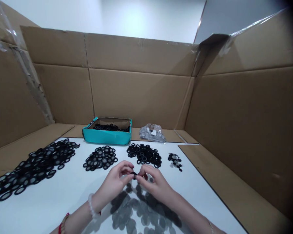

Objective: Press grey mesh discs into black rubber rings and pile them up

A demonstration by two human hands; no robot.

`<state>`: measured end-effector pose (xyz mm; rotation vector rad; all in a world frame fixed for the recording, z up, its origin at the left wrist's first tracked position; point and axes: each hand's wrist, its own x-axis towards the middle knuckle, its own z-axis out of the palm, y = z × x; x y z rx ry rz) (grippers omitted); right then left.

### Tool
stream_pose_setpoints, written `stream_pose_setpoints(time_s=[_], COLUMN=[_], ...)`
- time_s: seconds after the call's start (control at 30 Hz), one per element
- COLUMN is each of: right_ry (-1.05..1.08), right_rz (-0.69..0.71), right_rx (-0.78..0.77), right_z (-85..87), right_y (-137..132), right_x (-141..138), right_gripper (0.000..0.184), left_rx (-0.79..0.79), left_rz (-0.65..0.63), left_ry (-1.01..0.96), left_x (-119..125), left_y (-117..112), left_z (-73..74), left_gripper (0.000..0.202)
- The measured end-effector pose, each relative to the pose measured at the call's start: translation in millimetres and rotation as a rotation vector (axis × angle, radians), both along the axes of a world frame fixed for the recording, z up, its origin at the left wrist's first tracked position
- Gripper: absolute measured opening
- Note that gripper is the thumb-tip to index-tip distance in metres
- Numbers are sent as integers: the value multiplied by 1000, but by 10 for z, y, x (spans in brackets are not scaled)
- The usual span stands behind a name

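Note:
My left hand (113, 183) and my right hand (153, 183) meet above the white table (63, 198), their fingertips pinching a small black rubber ring (134, 175) from both sides. The fingers hide most of the ring. Just below my hands lies a spread of flat grey discs (136, 208). Beyond my fingertips is a heap of plain black rings (144, 154). To its left sits a heap of black rings with grey centres (100, 158). A larger spread of the same rings (31, 165) runs along the left side.
A small mixed heap of rings and discs (175, 161) lies at the right. Behind the heaps stand a teal box (106, 138) holding black rings and a clear plastic bag of grey discs (151, 133). Cardboard walls (139, 91) surround the table on the back and sides.

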<state>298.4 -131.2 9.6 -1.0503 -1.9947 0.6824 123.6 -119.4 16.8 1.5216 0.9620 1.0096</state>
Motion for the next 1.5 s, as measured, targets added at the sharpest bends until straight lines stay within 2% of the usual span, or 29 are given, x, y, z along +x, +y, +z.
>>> stream_pose_setpoints(time_s=[0.2, 0.27, 0.37, 0.47, 0.53, 0.6, 0.67, 0.73, 0.83, 0.9, 1.07, 1.17, 1.23, 1.33, 1.5], right_ry=[28, 29, -36, -165, -269, -353, -396, -408, -417, -417, -414, -393, -384, -370, -250], right_rz=[32, 48, 87, 185, 258, 310, 335, 342, 344, 340, 292, 296, 286, 232, 104], right_rx=[-95, -136, -200, -263, -269, -262, -256, -254, -240, -215, -166, -228, -251, -203, -180], right_z=[-52, -41, 33, 121, 150, 148, 132, 122, 122, 121, 90, 90, 105, 140, 168], right_y=[65, 73, 41, -41, -104, -158, -197, -218, -228, -226, -199, -182, -180, -180, -97], right_x=[4, 9, 34, 68, 82, 86, 83, 79, 71, 68, 74, 94, 110, 134, 152], right_gripper=[21, 23, 22, 17, 25, 41, 48, 43, 32, 31, 23, 20, 19, 18, 15], left_rx=[-27, 15, 143, 263, 348, 444, 457, 473, 537, 600, 669, 641, 614, 579, 480], left_rz=[-22, -10, 41, 134, 196, 295, 340, 373, 415, 389, 71, 5, 3, 9, -11], left_ry=[13, 64, 198, 329, 529, 841, 934, 978, 1008, 1013, 1032, 1036, 1017, 944, 775], left_x=[-2, -16, -144, -424, -651, -854, -990, -1034, -923, -751, -215, -7, 42, 19, -56], left_y=[-25, -16, 85, 338, 571, 801, 981, 1081, 1090, 1040, 955, 1010, 1061, 1089, 892], left_z=[-37, 1, 136, 260, 270, 215, 126, 49, 9, 14, -81, -201, -248, -241, -114], left_gripper=[21, 19, 14, 17, 20, 21, 21, 24, 33, 35, 15, 10, 9, 13, 20])
